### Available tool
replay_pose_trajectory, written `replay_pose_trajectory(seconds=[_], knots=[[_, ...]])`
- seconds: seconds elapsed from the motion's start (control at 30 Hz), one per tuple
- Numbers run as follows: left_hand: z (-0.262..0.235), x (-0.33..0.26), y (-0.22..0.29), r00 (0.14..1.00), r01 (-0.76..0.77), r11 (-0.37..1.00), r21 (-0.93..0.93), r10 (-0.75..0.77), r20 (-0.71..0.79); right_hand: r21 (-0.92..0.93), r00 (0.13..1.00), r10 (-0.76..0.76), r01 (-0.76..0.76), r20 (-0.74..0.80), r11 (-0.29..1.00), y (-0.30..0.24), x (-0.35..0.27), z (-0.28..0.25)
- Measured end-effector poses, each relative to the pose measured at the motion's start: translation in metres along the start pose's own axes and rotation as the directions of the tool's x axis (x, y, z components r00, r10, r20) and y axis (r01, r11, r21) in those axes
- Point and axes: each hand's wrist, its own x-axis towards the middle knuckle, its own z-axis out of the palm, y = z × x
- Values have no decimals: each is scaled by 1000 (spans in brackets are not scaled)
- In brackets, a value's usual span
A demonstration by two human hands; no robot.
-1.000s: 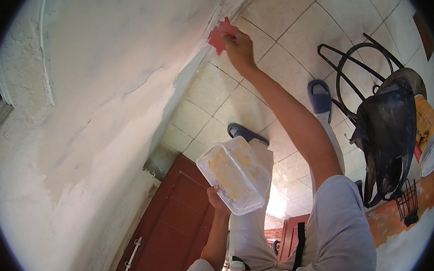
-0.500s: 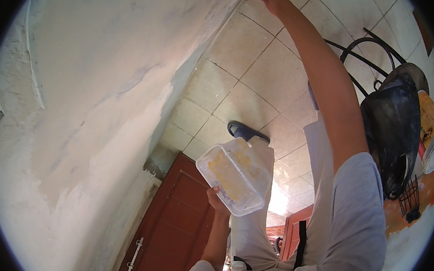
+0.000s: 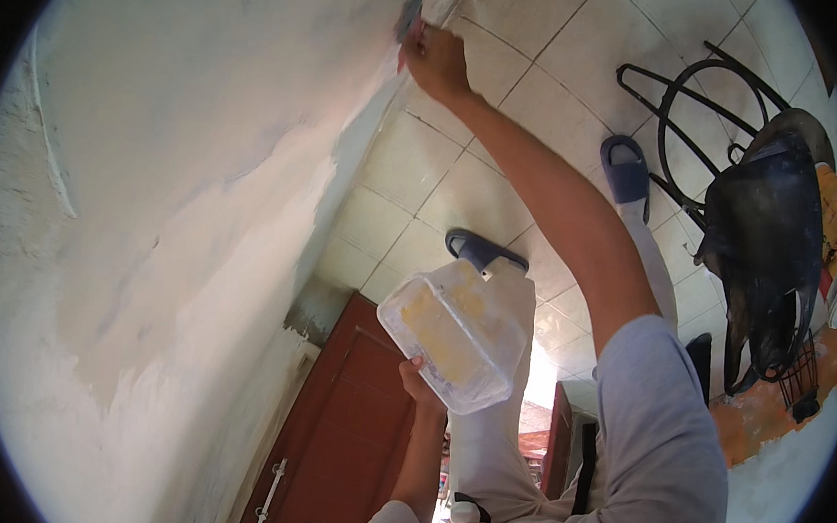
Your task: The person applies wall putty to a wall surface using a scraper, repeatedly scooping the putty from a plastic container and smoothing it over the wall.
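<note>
My left hand grips the near-left rim of a translucent white plastic tub, thumb over the edge. The tub is tilted, and yellowish and whitish smears show on it. At the top, my right hand is closed round a red-handled putty knife. Its greyish blade lies against the wall close to the wall's lower edge; the fingers partly hide the handle. The wall carries uneven pale patches of white, beige and grey.
Pale floor tiles lie beyond the tub, with my slippers on them. At right stands a black-framed chair with a dark bag on it. A red-brown door is at lower left, next to the wall.
My right hand has come down and left along the wall's edge with the putty knife. My right foot has come into view on the tiles. The tub has hardly moved.
</note>
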Motion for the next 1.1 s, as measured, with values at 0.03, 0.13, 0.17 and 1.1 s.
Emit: replay_pose_trajectory(seconds=[0.03, 0.13, 0.17, 1.1], knots=[[0, 0, 3, 1000, 6, 1000, -6, -6, -13, 117, 994, -11, -1, 109, 993, -15, -20, -15], [1, -2, 4, 999, -8, 999, 51, 10, -40, 227, 984, -39, -2, 176, 974, 14, -42, -38], [3, -2, 5, 999, -7, 999, 52, 9, -41, 235, 988, -46, 10, 148, 972, 35, -45, -37], [-21, 18, -2, 991, -16, 996, -87, 28, 128, -60, 1000, 29, -29, -1, 998, -15, -17, 12]])
